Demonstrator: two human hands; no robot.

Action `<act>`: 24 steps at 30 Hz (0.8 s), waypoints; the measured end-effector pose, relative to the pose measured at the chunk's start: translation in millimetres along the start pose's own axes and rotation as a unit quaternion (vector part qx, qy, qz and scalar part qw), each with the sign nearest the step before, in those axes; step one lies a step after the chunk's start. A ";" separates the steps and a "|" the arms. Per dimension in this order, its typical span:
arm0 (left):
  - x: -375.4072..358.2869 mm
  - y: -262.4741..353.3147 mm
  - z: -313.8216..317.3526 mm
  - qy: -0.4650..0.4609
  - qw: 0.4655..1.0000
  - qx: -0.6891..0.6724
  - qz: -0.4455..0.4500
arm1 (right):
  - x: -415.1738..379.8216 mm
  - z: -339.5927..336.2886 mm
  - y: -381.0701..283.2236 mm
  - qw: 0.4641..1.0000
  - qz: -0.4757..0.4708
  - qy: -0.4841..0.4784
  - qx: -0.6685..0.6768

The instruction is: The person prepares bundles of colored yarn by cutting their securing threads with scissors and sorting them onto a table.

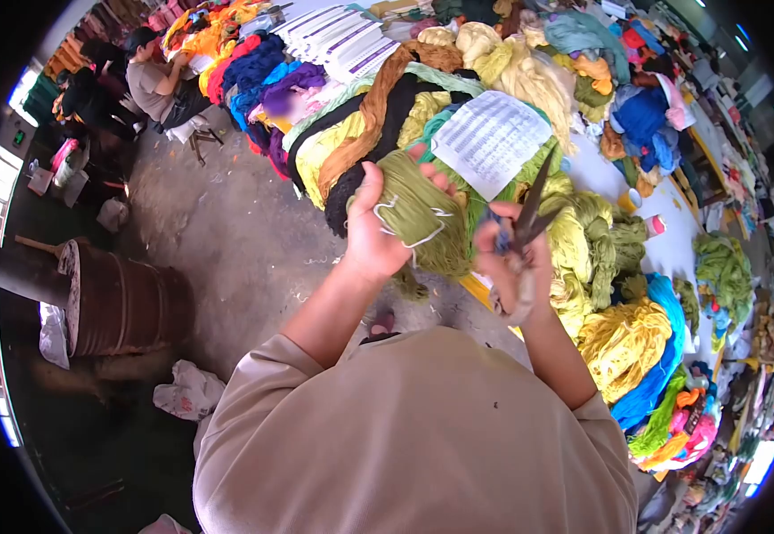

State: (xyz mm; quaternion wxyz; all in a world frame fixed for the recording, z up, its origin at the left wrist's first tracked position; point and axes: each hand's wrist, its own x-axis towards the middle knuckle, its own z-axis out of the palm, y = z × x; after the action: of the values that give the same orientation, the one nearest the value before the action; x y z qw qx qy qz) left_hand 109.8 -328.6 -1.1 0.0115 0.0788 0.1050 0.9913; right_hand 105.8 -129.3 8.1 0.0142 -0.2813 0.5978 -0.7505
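Note:
My left hand (378,231) is wrapped round a skein of olive green yarn (415,206), with white tie threads looped across it. The skein's loose strands hang down on the right, towards my other hand. In my right hand (522,271) is a pair of dark scissors (529,209), blades pointing up and somewhat apart. Motion blurs the fingers round the handles. The blades are apart from the skein. Just beyond both hands, a printed sheet (492,142) lies on green yarn.
Heaps of coloured yarn cover the table, with yellow yarn (623,343) near my right arm. Stacked papers (338,40) lie at the back. A rusty drum (129,298) with a pipe stands on the left. Another person (155,80) sits at the table's far left end.

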 end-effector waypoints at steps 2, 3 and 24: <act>2.2 -14.1 12.1 0.080 0.994 0.072 -0.011 | 14.1 -6.2 -15.4 0.957 -0.074 -0.130 -0.249; 3.1 -18.5 15.0 0.066 0.994 0.078 -0.028 | 26.6 -2.7 -25.5 0.908 -0.168 -0.176 -0.340; 25.9 -25.0 53.5 -0.258 0.422 0.836 0.237 | -14.7 -39.8 19.5 0.955 0.219 0.127 0.153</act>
State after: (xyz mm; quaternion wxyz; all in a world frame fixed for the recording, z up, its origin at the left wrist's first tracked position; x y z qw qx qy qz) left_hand 92.9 -292.1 49.3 -0.2693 0.3232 0.8515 0.3130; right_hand 94.6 -94.2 -20.6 0.1451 -0.0407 0.5197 -0.8410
